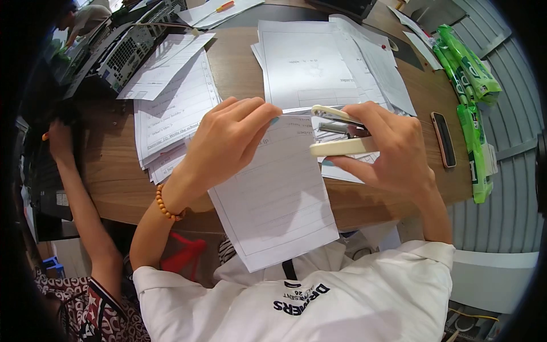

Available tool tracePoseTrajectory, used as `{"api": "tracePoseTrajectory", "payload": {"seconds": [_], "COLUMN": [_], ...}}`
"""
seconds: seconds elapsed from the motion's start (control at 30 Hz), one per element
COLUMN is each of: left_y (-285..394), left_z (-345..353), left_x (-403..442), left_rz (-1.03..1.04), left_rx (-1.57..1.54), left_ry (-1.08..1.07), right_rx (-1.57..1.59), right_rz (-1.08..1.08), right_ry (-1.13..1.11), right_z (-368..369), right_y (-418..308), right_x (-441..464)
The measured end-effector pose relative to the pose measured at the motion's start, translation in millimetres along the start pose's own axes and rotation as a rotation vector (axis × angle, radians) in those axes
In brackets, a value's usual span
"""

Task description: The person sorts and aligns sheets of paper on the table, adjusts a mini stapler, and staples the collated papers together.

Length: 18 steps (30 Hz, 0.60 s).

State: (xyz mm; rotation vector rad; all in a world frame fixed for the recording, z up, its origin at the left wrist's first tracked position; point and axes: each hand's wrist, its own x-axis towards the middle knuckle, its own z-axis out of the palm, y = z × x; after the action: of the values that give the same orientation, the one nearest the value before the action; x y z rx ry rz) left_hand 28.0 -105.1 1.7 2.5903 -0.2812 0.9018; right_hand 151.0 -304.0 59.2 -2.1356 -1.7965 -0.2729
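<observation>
Fingers of my left hand (231,142) pinch the top edge of a printed sheet (279,199), which hangs down over the table's front edge. An orange bead bracelet (166,205) circles the left wrist. My right hand (393,145) is wrapped round a cream stapler (342,148), its jaws apart beside the sheet's top right corner. Whether the sheet is one page or several cannot be made out. Behind both hands lies a spread of printed papers (307,62).
Another paper pile (176,114) lies left, near a metal computer case (134,48). A phone (443,139) and green packets (470,74) are at the right. A co-worker's arm (85,199) rests at the far left. A screwdriver (222,8) lies at the back.
</observation>
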Motion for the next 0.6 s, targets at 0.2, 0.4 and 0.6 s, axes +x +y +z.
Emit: {"api": "tracePoseTrajectory", "payload": {"seconds": [0.2,0.4,0.6], "left_y": [0.0,-1.1,-1.0], "left_z": [-0.1,2.8,4.2], "left_x": [-1.6,-4.0,-6.2], "left_rz": [0.016,0.038,0.058], "left_rx": [0.053,0.064,0.072], "left_ry": [-0.006,-0.006,-0.011], "right_rx": [-0.051,-0.066,-0.049], "right_rz": [-0.019,-0.051,-0.075], "right_ry": [-0.078,-0.086,-0.106], "right_z": [3.0,8.0,9.0], "right_y": [-9.6,-9.4,-8.6], "right_x": [9.5,12.7,14.5]}}
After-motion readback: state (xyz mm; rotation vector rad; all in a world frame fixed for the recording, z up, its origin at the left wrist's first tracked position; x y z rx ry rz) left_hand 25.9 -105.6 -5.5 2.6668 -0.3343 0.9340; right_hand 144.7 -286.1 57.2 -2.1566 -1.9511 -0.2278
